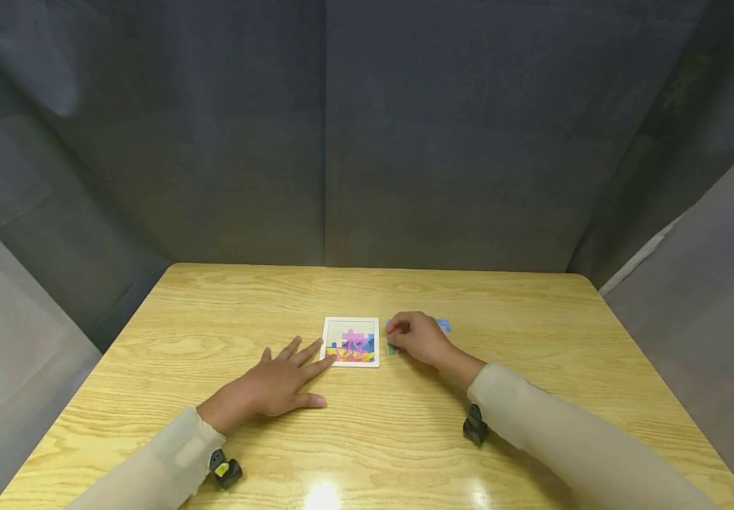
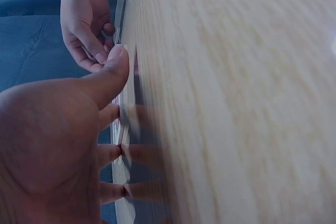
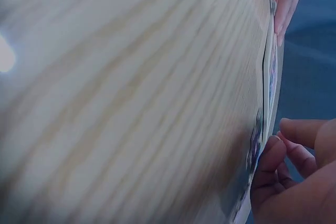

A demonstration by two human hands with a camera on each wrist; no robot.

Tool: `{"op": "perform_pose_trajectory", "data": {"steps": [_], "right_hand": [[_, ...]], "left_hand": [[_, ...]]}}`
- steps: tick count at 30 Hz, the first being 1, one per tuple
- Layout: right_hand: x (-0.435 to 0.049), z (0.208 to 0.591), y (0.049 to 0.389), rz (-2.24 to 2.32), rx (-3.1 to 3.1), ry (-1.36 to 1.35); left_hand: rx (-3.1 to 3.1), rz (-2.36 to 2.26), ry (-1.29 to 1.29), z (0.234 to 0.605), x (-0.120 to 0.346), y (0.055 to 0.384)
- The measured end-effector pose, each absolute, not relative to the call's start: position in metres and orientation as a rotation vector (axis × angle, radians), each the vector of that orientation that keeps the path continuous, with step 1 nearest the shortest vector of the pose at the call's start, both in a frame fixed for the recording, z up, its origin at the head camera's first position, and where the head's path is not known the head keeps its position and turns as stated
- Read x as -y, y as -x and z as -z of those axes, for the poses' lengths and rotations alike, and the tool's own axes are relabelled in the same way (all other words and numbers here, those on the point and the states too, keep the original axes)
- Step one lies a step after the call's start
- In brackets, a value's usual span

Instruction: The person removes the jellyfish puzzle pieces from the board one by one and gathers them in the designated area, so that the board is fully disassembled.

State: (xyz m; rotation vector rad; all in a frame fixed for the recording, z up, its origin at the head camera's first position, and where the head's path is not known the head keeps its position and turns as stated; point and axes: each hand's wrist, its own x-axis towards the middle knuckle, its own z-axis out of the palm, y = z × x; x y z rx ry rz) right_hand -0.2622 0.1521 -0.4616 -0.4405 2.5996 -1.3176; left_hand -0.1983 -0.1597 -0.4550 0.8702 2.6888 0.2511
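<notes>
A square jigsaw tray (image 1: 352,364) with a white border lies on the table, its lower part filled with pink, yellow and blue pieces. Fingertips of my left hand (image 1: 280,382), fingers spread, rest at the tray's left edge and lower left corner. To the right of the tray, my right hand (image 1: 421,338) bends its fingers low over loose puzzle pieces (image 1: 445,325), covering part of them. Its thumb and index finger come close together in the right wrist view; whether a piece is between them cannot be seen.
The wooden table (image 1: 246,304) extends around the tray. A dark grey curtain (image 1: 443,142) hangs behind its far edge, with pale panels (image 1: 718,312) at the sides. Small black devices (image 1: 475,425) are strapped at both wrists.
</notes>
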Motion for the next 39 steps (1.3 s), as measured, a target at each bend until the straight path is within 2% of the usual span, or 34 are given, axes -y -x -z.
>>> {"op": "perform_pose_trajectory", "data": {"steps": [20,39], "right_hand": [[-0.104,0.465,0.267,1.274,-2.672,0.495],[-0.092,0.463,0.267,1.073,-2.676,0.49]], "left_hand": [[-2.683,-0.248,-0.846,0.452,0.158,0.198],[-2.684,-0.26,-0.859,0.452,0.159,0.198]]}}
